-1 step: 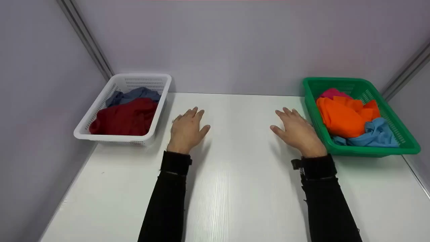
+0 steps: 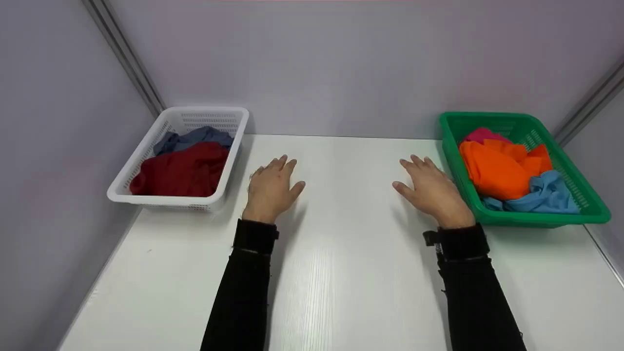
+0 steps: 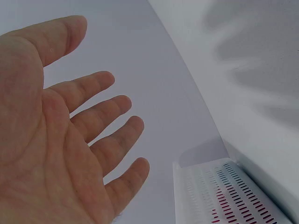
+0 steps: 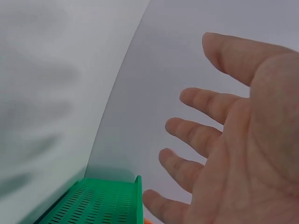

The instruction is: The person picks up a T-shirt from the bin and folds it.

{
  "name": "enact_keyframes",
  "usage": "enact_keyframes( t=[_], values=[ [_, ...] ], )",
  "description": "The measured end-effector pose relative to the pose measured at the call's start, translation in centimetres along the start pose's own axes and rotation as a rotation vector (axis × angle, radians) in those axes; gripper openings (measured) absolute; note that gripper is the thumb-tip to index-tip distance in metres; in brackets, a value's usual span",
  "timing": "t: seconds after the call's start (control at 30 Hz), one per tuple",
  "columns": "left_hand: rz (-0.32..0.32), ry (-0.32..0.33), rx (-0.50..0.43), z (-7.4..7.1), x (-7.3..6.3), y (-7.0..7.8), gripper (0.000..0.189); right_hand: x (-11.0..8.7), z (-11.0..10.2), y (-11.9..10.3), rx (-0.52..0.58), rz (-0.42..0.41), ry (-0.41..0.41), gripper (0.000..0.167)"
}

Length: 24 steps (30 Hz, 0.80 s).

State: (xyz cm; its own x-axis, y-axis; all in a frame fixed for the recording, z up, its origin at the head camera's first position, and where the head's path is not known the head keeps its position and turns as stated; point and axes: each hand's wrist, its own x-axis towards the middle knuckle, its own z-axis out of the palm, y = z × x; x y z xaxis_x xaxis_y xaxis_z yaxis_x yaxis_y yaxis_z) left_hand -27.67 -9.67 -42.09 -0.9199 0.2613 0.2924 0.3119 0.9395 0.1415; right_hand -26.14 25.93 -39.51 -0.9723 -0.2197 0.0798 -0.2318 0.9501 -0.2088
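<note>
My left hand (image 2: 270, 191) hovers over the table with fingers spread and holds nothing. Just to its left stands a white basket (image 2: 113, 193) with a dark red cloth (image 2: 183, 170) and a greyish-blue cloth (image 2: 200, 136) inside. My right hand (image 2: 431, 191), also empty with its fingers apart, is over the table beside a green basket (image 2: 594, 214). That one holds an orange cloth (image 2: 497, 165), a light blue cloth (image 2: 548, 195) and a pink cloth (image 2: 485, 134). Both wrist views show the bare palms, with a basket wall low in each picture.
The white table (image 2: 341, 273) stretches between and in front of the baskets. A pale back wall (image 2: 341, 68) rises behind it, with side panels at left and right joined by grey metal strips (image 2: 127, 56).
</note>
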Motion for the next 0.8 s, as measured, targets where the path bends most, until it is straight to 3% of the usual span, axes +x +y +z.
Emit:
enact_keyframes(
  t=[0.27, 0.4, 0.63, 0.8],
  values=[
    [-0.012, -0.009, 0.012, -0.3, 0.3, 0.1, 0.062, -0.8, -2.4, 0.8, -0.048, -0.043, 0.103, 0.064],
    [-0.018, -0.013, 0.014, -0.3, 0.2, -0.1, 0.062, -1.3, -4.4, 2.4, -0.068, -0.042, 0.109, 0.066],
    [-0.016, -0.017, 0.004, 0.0, 0.0, 0.0, 0.062, -2.1, -8.1, 7.0, -0.079, 0.017, -0.013, 0.077],
    [-0.006, -0.034, -0.003, 0.0, 0.1, 0.3, 0.063, -2.0, -10.0, 9.7, -0.087, 0.107, -0.175, 0.086]
  ],
)
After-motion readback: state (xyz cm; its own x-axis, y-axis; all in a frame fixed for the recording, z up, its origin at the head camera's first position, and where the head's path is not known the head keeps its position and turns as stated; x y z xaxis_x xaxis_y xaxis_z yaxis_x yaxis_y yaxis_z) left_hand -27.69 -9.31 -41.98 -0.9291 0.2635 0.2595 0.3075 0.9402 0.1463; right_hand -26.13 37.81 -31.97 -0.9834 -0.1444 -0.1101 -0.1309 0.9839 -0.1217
